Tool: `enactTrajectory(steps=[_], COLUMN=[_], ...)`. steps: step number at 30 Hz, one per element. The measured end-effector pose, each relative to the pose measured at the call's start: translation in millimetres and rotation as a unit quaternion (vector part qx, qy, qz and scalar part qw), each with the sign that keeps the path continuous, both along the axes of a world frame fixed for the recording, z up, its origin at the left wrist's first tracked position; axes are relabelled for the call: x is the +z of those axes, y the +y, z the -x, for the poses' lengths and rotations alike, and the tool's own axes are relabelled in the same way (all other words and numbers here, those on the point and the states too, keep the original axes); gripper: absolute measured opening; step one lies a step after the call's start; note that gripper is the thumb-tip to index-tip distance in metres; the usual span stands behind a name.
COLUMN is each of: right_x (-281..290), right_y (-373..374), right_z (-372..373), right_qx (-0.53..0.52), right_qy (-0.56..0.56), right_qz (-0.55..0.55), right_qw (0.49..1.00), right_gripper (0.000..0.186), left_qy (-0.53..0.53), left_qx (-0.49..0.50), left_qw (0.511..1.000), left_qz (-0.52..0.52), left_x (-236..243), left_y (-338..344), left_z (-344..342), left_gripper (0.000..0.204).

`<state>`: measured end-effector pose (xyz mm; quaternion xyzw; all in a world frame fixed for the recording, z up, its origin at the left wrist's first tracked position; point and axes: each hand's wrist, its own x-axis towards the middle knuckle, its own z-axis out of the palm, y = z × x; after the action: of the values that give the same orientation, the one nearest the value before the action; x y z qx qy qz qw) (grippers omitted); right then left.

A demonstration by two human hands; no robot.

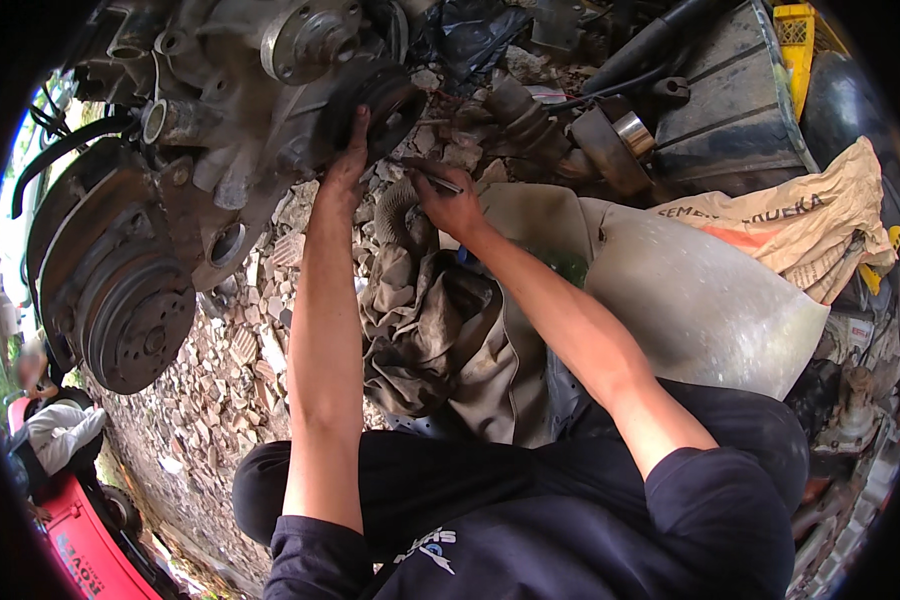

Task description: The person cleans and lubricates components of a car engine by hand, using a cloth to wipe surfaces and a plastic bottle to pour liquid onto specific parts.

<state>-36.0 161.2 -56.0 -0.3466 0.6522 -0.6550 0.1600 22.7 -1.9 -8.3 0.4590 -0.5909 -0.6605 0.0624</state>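
A large greasy metal assembly (pixel 235 125) of castings and round parts fills the upper left. My left hand (pixel 346 172) reaches up to a dark round metal part (pixel 372 98) on it, thumb laid along its edge; the other fingers are mostly hidden, though the hand looks wrapped round it. Just to the right, my right hand (pixel 452 204) is closed on a slim metal tool (pixel 438 180), whose tip points toward that round part. Its exact kind is not clear. Crumpled dirty cloth (pixel 420 325) lies below both hands, in front of my knees.
A round hub with a disc (pixel 140 318) juts out at left over broken stones (pixel 235 375). On the right are a bent pale sheet (pixel 695 290), a torn paper sack (pixel 805 225), rusty pipe parts (pixel 610 150) and a yellow crate (pixel 794 50). A person sits by a red vehicle (pixel 95 535), lower left.
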Motion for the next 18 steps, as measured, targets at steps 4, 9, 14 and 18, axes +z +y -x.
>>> enactTrajectory(steps=[4, 9, 14, 18], right_x=[0.6, -15.9, -6.4, -9.1], right_y=[-6.4, -7.7, -3.3, -5.5], right_z=[0.2, 16.1, 13.1, 20.9], right_qx=[-0.045, -0.038, 0.033, -0.01], right_qy=[-0.097, -0.036, -0.136, -0.123], right_qz=[0.042, 0.069, 0.054, 0.029], right_qw=[0.993, 0.996, 0.989, 0.992], right_gripper=[0.023, 0.024, 0.025, 0.026], left_qy=[0.002, 0.002, 0.025, 0.071], left_qx=[0.045, 0.032, 0.02, -0.009], left_qw=[0.999, 0.999, 0.999, 0.997], left_qz=[0.024, 0.029, 0.028, 0.014], left_x=[2.6, 1.5, -2.7, -10.1], left_y=[9.4, 7.8, 7.3, 10.7], left_z=[5.1, 5.3, 4.4, 11.3], left_gripper=[0.117, 0.11, 0.103, 0.097])
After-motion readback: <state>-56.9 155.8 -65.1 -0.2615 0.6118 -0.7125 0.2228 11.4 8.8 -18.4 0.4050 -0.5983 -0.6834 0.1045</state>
